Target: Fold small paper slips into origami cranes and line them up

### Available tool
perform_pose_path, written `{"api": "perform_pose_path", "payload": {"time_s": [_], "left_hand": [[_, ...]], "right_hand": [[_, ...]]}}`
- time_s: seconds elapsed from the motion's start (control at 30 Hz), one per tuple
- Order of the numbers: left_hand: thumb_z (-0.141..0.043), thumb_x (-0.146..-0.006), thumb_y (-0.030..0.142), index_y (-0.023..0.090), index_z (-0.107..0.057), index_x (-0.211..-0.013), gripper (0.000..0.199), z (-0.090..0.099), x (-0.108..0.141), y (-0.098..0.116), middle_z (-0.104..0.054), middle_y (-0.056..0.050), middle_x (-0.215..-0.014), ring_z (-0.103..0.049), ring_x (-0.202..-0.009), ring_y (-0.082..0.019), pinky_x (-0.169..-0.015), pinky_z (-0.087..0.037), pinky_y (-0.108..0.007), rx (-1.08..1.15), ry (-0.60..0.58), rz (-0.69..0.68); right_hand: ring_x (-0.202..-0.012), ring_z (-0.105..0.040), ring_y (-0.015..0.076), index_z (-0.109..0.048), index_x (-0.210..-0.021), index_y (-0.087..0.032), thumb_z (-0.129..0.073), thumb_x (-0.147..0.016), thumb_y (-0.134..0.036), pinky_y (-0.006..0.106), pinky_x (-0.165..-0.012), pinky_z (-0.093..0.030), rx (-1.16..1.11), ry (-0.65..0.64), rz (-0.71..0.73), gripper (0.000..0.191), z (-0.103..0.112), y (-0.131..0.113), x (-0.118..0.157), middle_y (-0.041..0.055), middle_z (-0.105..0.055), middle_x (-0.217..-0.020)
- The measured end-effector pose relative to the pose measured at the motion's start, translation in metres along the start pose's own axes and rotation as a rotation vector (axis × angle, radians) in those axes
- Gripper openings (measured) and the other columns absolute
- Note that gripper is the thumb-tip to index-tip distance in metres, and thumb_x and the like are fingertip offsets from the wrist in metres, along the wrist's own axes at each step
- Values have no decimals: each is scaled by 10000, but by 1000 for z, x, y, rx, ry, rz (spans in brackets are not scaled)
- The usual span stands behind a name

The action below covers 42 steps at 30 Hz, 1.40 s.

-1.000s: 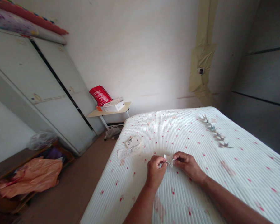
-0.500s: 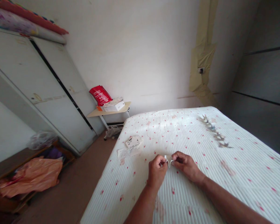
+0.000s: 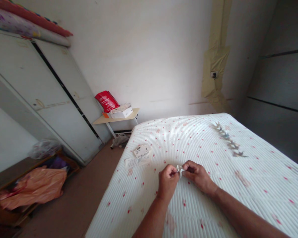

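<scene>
A small folded piece of paper [image 3: 179, 169], whitish, is held just above the bed between both hands. My left hand [image 3: 168, 178] pinches its left side between thumb and fingers. On the other side, my right hand [image 3: 198, 175] grips the right edge in the same kind of pinch. Flat paper pieces with print [image 3: 139, 158] lie on the bed to the left, beyond my left hand. Farther off on the right, a row of several small folded paper figures [image 3: 229, 140] stretches away across the bedcover.
The bed [image 3: 144, 205] has a white ribbed cover with red specks. Behind it on the left, a small table [image 3: 101, 120] carries a red bag [image 3: 106, 100] and a white box [image 3: 121, 113]. Grey cabinets [image 3: 57, 86] stand along the left, near an orange plastic bag [image 3: 34, 186].
The paper between my fingers has changed shape: its upper part looks more pinched together and folded. My hands have barely shifted, the left a touch rightward.
</scene>
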<state>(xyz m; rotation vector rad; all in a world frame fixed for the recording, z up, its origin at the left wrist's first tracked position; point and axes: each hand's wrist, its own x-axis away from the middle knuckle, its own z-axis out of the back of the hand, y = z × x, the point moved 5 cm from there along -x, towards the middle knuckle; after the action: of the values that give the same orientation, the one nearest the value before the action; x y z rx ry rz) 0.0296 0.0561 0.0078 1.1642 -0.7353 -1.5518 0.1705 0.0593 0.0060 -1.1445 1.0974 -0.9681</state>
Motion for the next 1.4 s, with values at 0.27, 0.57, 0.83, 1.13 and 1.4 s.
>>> {"api": "perform_pose_path", "payload": {"time_s": [0.27,0.57,0.83,1.13,1.4], "left_hand": [[-526,-642,148,164,-472,-627,58,-4,0,-2,-464,55,-559,-430,-525,-73,-501,-314,-170,159,36,105],[-559,-655,154,171,-495,-893,248,-6,2,2,-414,93,-506,-371,-450,-56,-445,-258,-161,314,7,212],[-566,-655,142,174,-507,-935,287,-6,3,0,-479,72,-547,-443,-497,-68,-475,-323,-158,287,44,193],[-553,-697,161,159,-525,-957,261,-5,2,-1,-514,53,-579,-464,-534,-75,-515,-358,-166,213,46,115],[-557,-689,169,152,-547,-944,255,-2,2,3,-499,54,-576,-452,-530,-77,-512,-356,-171,213,35,115]], "right_hand": [[-518,-350,81,-448,-655,-190,-652,-664,-382,220,-487,-279,-68,22,-29,281,-3,-2,-1,-57,-406,-571],[-551,-393,93,-449,-690,-197,-655,-666,-372,222,-517,-316,-55,35,-15,272,-4,-5,-3,-52,-428,-603],[-548,-409,93,-508,-690,-184,-631,-666,-307,218,-504,-315,-4,17,-34,176,-5,-1,-5,-41,-472,-604],[-520,-391,86,-560,-670,-167,-610,-684,-287,214,-491,-299,29,-42,-56,131,-5,4,-5,-46,-465,-565],[-505,-398,89,-555,-645,-174,-607,-690,-294,215,-480,-301,42,-30,-64,138,-5,1,-4,-45,-473,-546]]}}
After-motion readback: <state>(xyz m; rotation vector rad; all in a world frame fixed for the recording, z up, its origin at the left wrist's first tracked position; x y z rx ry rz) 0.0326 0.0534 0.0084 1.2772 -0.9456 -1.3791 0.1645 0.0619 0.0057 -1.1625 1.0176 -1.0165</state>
